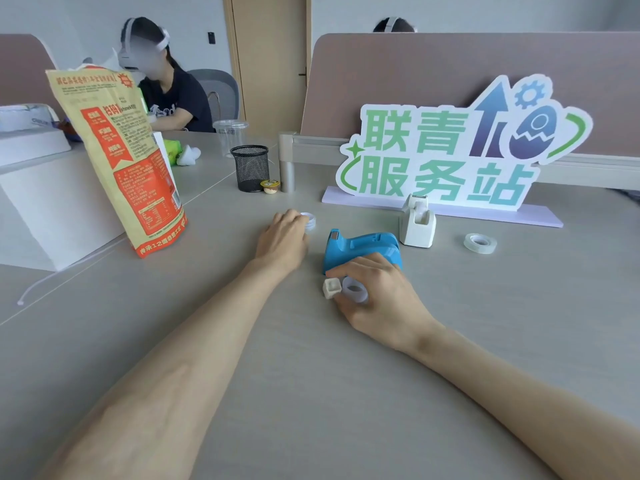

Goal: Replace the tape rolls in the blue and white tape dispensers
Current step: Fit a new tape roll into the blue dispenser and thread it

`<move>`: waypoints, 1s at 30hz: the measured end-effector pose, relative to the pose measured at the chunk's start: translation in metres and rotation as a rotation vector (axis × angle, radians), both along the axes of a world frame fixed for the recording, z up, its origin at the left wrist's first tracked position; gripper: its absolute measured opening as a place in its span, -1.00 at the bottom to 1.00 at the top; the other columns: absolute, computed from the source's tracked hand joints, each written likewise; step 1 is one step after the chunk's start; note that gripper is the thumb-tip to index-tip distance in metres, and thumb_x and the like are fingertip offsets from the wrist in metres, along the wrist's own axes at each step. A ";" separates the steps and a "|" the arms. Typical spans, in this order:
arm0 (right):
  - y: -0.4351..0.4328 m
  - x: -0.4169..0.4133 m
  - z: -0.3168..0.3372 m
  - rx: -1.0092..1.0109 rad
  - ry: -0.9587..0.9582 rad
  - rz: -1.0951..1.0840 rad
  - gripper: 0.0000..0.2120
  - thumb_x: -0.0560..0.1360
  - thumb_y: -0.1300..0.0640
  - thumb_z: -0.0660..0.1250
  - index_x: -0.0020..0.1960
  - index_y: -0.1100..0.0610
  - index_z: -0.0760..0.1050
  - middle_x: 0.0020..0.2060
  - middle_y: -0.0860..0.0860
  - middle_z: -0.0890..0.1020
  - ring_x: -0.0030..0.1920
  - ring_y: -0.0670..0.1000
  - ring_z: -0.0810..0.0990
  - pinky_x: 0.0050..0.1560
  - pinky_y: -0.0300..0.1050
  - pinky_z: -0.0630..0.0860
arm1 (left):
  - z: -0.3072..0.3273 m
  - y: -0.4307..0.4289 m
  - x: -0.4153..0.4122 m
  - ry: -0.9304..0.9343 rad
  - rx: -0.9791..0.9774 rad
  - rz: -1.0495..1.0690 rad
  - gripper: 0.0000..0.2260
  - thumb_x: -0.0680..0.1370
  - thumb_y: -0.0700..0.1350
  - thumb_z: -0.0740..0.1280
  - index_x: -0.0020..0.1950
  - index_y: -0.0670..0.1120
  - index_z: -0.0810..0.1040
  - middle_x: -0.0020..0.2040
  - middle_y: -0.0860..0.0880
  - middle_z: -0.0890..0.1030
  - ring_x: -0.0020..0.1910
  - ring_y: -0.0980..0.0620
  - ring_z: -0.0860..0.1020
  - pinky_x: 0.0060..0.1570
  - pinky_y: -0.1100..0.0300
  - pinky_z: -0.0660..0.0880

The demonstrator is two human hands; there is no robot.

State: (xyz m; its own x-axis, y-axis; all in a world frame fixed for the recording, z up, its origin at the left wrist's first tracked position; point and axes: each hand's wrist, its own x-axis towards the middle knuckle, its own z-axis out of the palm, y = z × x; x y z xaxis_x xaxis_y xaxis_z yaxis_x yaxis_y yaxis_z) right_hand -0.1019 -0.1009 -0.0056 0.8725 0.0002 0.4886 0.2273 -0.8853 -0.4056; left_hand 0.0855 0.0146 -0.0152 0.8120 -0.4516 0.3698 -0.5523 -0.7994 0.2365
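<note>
Packaging is taking up the far left: a tall snack bag (121, 161) is standing on the table (311, 375), well away from the work, and a black mesh cup (250, 168) is sitting behind the hands, also out of the way.

The left hand (284, 233) is reaching forward with its fingers curling over a small roll (309, 221) of clear tape and seemingly gripping it against the tabletop. Judging from the task, it is either parking a spent roll to the side or collecting a fresh one; which of the two cannot be told.

Nearer the body, a little white hub (330, 287) is lying on the table, touching the ring of tape (355, 289) that the right hand (377, 292) is pinching between thumb and curled fingers. The hub is probably lying just there so that it can be pushed into the ring's hole before both are going into a holder.

The blue dispenser (360, 249) is standing just behind the right hand, cutter pointing left, within easy reach for loading. Whether its cradle is carrying a roll is hidden by the hand.

Further right, the white dispenser (417, 225) is standing upright just in front of the sign (450, 150), and a loose roll (480, 242) is lying flat beyond it, likely waiting as its refill.
</note>
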 end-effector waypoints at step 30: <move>-0.003 -0.011 0.014 0.583 -0.209 -0.005 -0.82 0.52 0.22 0.36 0.10 0.05 0.52 -0.09 -0.12 0.60 -0.02 -0.24 0.56 -0.03 -0.44 0.43 | 0.039 0.024 -0.124 0.924 -1.173 -0.479 -0.81 0.61 -0.21 0.22 0.16 -0.17 0.55 -0.03 -0.11 0.59 -0.11 0.05 0.56 -0.16 0.22 0.58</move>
